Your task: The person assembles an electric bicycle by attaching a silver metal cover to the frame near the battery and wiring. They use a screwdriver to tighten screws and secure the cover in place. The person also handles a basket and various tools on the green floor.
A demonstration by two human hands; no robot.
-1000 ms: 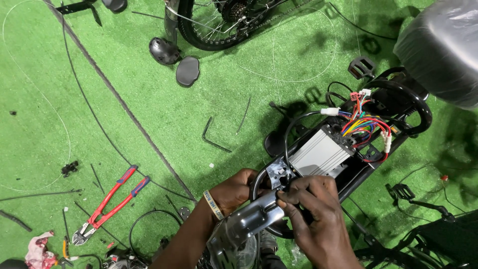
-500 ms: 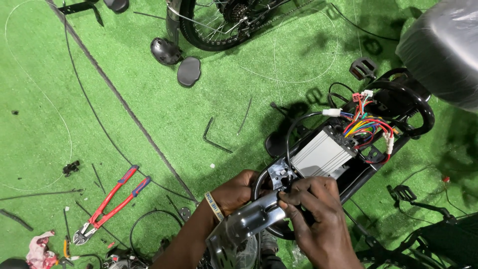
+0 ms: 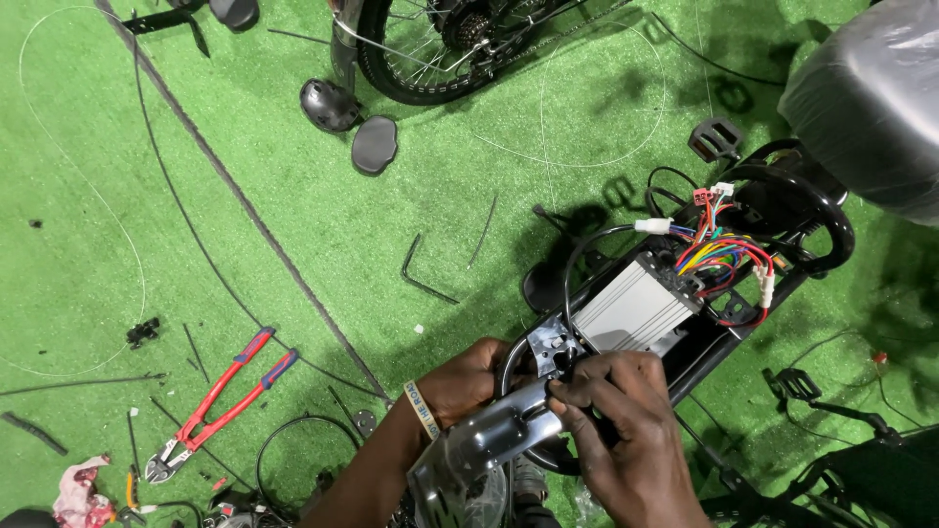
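While both hands work at its near end, the ribbed silver controller box [image 3: 636, 311] lies with its long axis running from lower left to upper right, its wired end pointing up and right. It sits inside a long black frame housing [image 3: 736, 337] laid along the same diagonal on the green turf [image 3: 293, 196]; a bundle of coloured wires [image 3: 719, 252] spills from the box's far end within that housing. The right hand [image 3: 626, 430] pinches narrowly at a small metal bracket [image 3: 554, 344] at the box's near corner, fingertips [image 3: 562, 391] closed on it, so the box extends away from the grip, up and right. The left hand [image 3: 469, 379], partly hidden, curls around a grey metal plate [image 3: 494, 440] just below; how tightly cannot be told. Red-handled bolt cutters [image 3: 220, 403] lie well apart to the left.
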